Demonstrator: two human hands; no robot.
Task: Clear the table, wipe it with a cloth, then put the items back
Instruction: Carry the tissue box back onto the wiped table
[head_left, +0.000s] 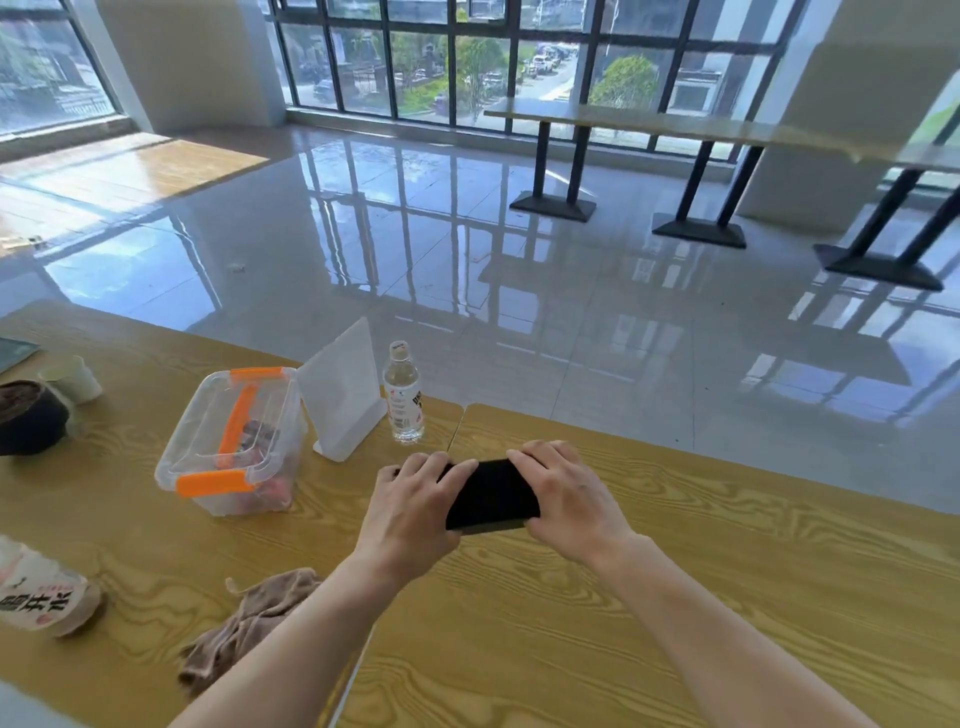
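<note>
Cloth (244, 629) crumpled at near bench (675, 597) edge, untouched | black flat item (491, 496) mid-bench, gripped at both ends by curled fingers of left hand (410, 512) and right hand (566, 506) | step judged: clearing | next: item to be set beside lidded box (244, 415), cloth then taken up.

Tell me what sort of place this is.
Probably a canteen or shared hall: long tables with wood-grain tops on black pedestal legs, an acrylic table sign, a glossy tiled floor and a wall of tall windows overlooking a street.
</note>
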